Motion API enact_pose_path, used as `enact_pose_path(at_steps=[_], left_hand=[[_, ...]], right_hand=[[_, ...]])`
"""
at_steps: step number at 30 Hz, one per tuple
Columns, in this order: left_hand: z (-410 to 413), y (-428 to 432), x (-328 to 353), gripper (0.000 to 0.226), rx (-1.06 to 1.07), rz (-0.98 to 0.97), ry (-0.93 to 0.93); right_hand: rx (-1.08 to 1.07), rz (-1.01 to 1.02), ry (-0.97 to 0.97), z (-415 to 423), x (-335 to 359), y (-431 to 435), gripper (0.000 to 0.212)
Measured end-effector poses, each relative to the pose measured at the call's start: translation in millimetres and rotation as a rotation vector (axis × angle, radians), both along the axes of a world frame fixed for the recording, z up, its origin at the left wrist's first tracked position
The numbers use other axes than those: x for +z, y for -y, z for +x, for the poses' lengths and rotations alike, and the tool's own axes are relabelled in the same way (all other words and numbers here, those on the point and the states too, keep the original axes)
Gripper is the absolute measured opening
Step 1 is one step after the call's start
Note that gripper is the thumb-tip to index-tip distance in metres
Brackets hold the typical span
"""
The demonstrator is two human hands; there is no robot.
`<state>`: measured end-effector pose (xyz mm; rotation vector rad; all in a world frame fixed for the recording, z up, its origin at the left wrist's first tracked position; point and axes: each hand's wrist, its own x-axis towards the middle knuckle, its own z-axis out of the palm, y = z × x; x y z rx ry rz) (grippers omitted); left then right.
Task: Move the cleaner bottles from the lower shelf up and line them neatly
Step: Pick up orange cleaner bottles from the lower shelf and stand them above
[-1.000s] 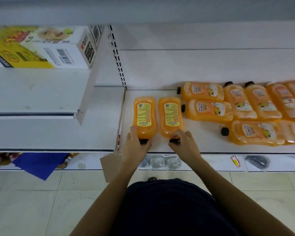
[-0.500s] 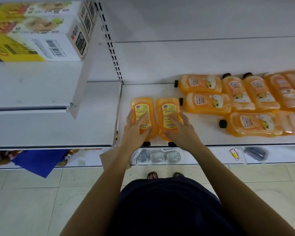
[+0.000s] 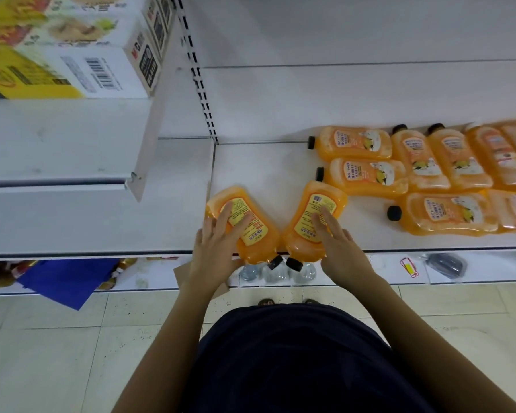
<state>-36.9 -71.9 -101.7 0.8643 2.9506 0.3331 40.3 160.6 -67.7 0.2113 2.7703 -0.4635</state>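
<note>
- While your two hands work at the front edge of the upper shelf [image 3: 265,171], the task looks to be in its lining-up part and not in the lifting part.
- Your left hand [image 3: 218,251] lies flat on the left bottle [image 3: 259,242], near the shelf's front left corner. Its fingers are stretched over the label and press down, not wrapped round.
- Your right hand [image 3: 343,251] lies the same way on the right bottle [image 3: 304,234], fingers straight on the label and nothing clenched.
- Both bottles lie on their backs and splay into a V. Their black caps [image 3: 294,263] almost meet and hang over the front edge, while their bases point apart toward the back.
- Done so far, as far as can be judged: many orange bottles [image 3: 367,177] are already up, lying along the right part of the shelf from back edge to front.
- That group is not neat. Some point their caps left and others toward the back wall, and they touch or overlap.
- Left to do: bring the two bottles under your palms parallel, then set the right-hand group in the same direction.
- On the lower shelf [image 3: 489,271] only some clear rounded things [image 3: 274,272] and a dark object show under the front edge. Whether any cleaner bottles remain down there cannot be told.
</note>
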Motion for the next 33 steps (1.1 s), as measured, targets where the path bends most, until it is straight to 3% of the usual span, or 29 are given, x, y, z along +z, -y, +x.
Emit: enact_pose_path(at_steps=[4,9,14,18,22,26,33], left_hand=[[-13,-9,-3,0.101,-0.03,-0.03,-0.104],[-20,-11,-5,0.1,-0.04,-0.033,-0.159],[-31,-12,0,0.101,-0.045,0.013,-0.033],[-46,-23,11,0.101,-0.005,-0.063,0.047],[-56,-45,16,0.084,0.152,-0.01,0.006],[-71,-56,17,0.082,0.163,-0.118,0.024],[-80,-55,16,0.073,0.198,-0.081,0.121]], right_hand=[[0.014,0.16,-0.093,3,-7,-11,0.086],[-0.056,0.14,-0.304,10,-23,-12,0.097],[-0.071,0.085,-0.353,23,-34,-13,0.098],[-0.074,0.072,-0.35,30,-36,-15,0.098],[-0.092,0.063,-0.362,31,-34,-18,0.099],[-0.095,0.105,-0.39,27,-34,-16,0.101],[-0.041,0.211,-0.439,-6,-38,6,0.1]])
